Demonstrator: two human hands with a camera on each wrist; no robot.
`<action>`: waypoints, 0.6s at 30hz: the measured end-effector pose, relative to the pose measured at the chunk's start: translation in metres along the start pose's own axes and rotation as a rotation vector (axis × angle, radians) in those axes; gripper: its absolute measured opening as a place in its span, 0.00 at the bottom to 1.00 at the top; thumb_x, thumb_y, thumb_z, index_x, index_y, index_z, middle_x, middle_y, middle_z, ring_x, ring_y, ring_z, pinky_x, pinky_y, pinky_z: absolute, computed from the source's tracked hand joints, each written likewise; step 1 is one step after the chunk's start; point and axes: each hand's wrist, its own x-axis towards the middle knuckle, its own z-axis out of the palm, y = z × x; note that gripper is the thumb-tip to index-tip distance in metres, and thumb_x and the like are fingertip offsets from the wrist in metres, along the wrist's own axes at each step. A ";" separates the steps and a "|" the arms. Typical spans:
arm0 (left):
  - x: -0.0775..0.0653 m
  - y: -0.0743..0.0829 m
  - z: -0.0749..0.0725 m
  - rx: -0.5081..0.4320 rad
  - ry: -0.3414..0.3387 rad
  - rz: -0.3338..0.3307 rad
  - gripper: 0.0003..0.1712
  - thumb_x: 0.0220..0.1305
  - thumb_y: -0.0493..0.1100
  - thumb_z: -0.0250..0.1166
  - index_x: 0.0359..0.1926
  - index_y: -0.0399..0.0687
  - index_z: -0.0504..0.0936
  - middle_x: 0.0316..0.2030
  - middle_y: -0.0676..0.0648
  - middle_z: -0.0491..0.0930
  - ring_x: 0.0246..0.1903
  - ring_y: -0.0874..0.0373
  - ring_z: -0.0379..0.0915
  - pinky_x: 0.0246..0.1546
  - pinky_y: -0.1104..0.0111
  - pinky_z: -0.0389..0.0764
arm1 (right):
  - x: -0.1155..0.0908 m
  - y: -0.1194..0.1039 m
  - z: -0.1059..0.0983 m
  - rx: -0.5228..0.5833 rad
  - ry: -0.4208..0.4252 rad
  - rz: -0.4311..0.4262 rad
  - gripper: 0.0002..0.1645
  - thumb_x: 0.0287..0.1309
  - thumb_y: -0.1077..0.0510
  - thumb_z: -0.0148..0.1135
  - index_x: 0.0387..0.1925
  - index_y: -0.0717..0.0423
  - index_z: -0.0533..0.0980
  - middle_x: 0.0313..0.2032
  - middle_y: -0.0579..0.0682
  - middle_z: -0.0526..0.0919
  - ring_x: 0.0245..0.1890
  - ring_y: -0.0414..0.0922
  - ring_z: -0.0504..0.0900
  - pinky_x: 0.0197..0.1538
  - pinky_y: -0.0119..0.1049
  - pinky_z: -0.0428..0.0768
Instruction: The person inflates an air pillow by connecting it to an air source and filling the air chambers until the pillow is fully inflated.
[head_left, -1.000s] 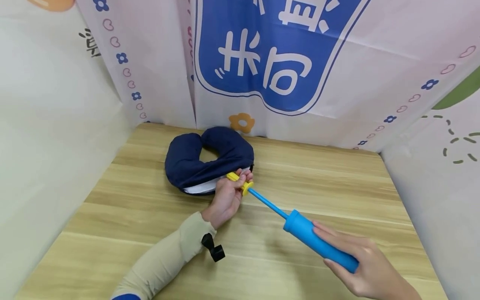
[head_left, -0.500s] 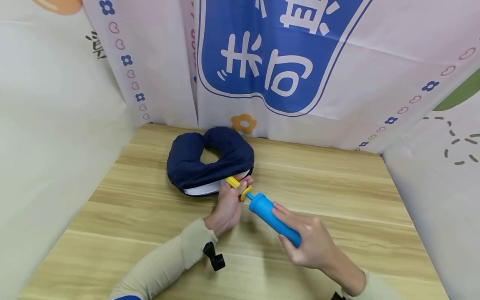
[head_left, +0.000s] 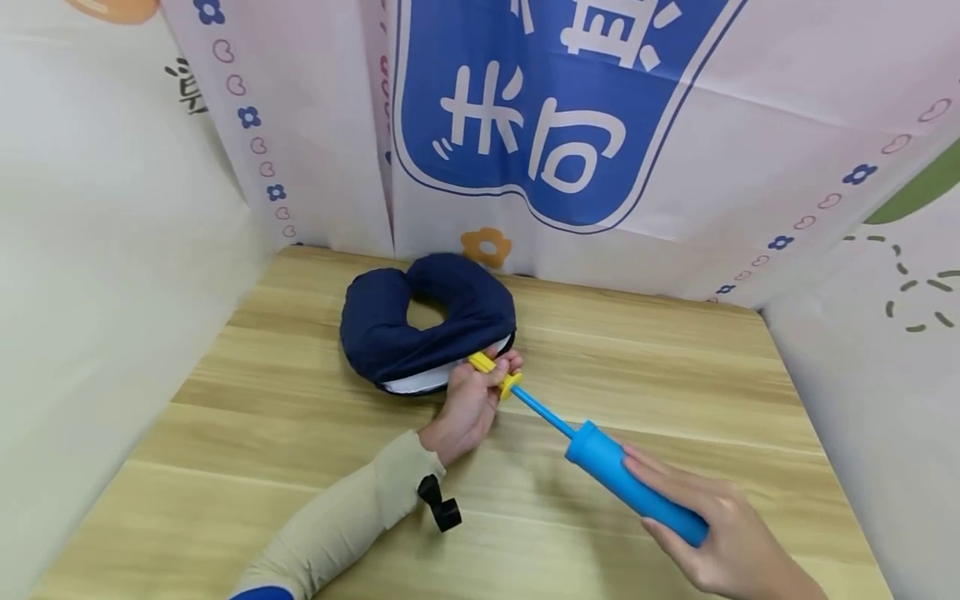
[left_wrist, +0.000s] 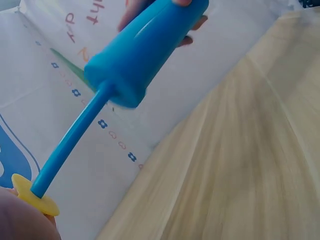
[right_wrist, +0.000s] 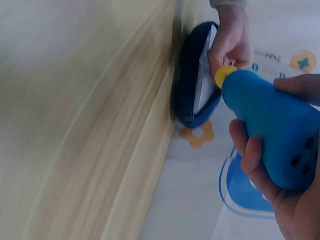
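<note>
Two hands work apart: the left hand (head_left: 474,402) pinches the yellow nozzle (head_left: 512,384) at the navy neck pillow (head_left: 420,346), near the far edge of the desk (head_left: 637,350); the right hand (head_left: 722,533) grips the blue pump (head_left: 615,468) toward the near right corner. The left hand, cropped in its own wrist view, partly covers the nozzle; whether this meets the white lining (head_left: 420,381) I cannot tell

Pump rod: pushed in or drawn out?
Drawn out, at least partly: a bare length of blue rod shows between yellow flange and blue barrel.
</note>
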 end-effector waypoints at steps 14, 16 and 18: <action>-0.008 -0.008 0.010 -0.018 0.080 0.041 0.13 0.78 0.28 0.53 0.58 0.37 0.63 0.45 0.49 0.84 0.44 0.63 0.83 0.51 0.75 0.83 | 0.040 -0.008 0.027 -0.074 0.096 -0.064 0.40 0.40 0.62 0.76 0.62 0.56 0.83 0.59 0.54 0.88 0.45 0.47 0.93 0.44 0.32 0.90; -0.009 -0.011 0.011 -0.014 0.061 0.051 0.14 0.78 0.29 0.54 0.59 0.35 0.63 0.44 0.50 0.84 0.44 0.62 0.83 0.51 0.75 0.83 | 0.052 -0.005 0.037 -0.084 0.103 -0.070 0.40 0.39 0.63 0.75 0.62 0.57 0.83 0.58 0.56 0.88 0.43 0.50 0.94 0.41 0.37 0.91; -0.009 -0.014 0.012 -0.017 0.032 0.048 0.15 0.79 0.30 0.55 0.60 0.35 0.63 0.44 0.51 0.84 0.45 0.62 0.83 0.53 0.74 0.83 | 0.060 -0.002 0.045 -0.084 0.100 -0.061 0.39 0.40 0.63 0.75 0.61 0.59 0.83 0.59 0.56 0.88 0.44 0.51 0.93 0.41 0.40 0.92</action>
